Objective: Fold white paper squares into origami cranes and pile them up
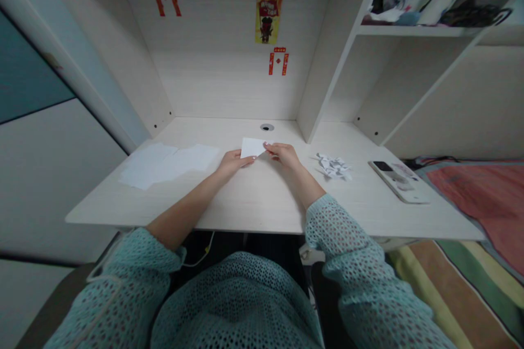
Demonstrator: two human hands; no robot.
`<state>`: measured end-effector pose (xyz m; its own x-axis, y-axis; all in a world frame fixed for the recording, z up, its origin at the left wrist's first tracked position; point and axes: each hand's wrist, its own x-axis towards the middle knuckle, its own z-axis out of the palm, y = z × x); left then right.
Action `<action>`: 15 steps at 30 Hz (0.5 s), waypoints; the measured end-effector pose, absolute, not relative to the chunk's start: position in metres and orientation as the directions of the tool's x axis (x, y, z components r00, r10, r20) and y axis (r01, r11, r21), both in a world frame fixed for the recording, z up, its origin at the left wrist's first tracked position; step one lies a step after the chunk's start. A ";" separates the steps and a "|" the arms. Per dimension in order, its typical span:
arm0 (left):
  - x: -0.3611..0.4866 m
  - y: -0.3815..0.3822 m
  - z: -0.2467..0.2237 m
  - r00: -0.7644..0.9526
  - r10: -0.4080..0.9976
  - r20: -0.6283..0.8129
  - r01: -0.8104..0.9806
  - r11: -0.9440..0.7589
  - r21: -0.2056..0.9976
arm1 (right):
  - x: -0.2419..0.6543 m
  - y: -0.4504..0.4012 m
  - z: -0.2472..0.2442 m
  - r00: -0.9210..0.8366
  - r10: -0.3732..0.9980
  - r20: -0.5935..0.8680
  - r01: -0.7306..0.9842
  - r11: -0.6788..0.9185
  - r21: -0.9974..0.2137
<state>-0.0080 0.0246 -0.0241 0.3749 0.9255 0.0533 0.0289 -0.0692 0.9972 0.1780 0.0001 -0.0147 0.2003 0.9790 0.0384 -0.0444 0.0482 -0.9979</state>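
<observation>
A small white piece of paper (251, 146) is held up between my hands, just above the desk's middle. My left hand (233, 162) grips its lower left edge, thumb in front. At its right corner my right hand (283, 155) pinches the paper between thumb and fingers. Flat white paper sheets (167, 162) lie overlapping on the desk to the left. To the right of my right hand sits a small pile of folded white paper pieces (333, 167).
The white desk (254, 207) has a back panel with red and yellow stickers (268, 17). A cable hole (267, 127) lies near the back. A phone (398, 181) rests at the right. Above it, a shelf (417, 31) holds bags. Striped bedding (470, 278) is at the lower right.
</observation>
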 end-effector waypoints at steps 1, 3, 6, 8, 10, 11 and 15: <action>-0.009 0.025 -0.024 0.366 0.929 0.051 0.039 -0.071 0.997 | 0.183 0.001 -0.015 0.222 0.975 0.027 -0.065 0.042 -0.997; -0.014 0.025 -0.024 0.336 0.941 0.046 0.061 -0.070 0.996 | 0.196 0.004 -0.016 0.305 0.952 -0.012 -0.133 0.030 -0.991; -0.022 0.029 -0.024 0.288 0.957 0.038 0.078 -0.063 0.995 | 0.218 0.009 -0.020 0.442 0.897 -0.033 -0.199 0.062 -0.978; -0.024 0.032 -0.026 0.267 0.963 0.043 0.068 -0.063 0.996 | 0.225 0.012 -0.022 0.491 0.871 0.010 -0.185 0.115 -0.976; -0.024 0.034 -0.027 0.278 0.959 0.053 0.056 -0.071 0.996 | 0.220 0.012 -0.022 0.484 0.872 0.070 -0.145 0.159 -0.977; -0.023 0.035 -0.028 0.290 0.955 0.058 0.050 -0.075 0.996 | 0.214 0.011 -0.020 0.457 0.883 0.107 -0.109 0.175 -0.979; -0.019 0.030 -0.024 0.315 0.946 0.078 0.050 -0.099 0.994 | 0.185 0.004 -0.011 0.265 0.940 0.213 0.065 0.203 -0.977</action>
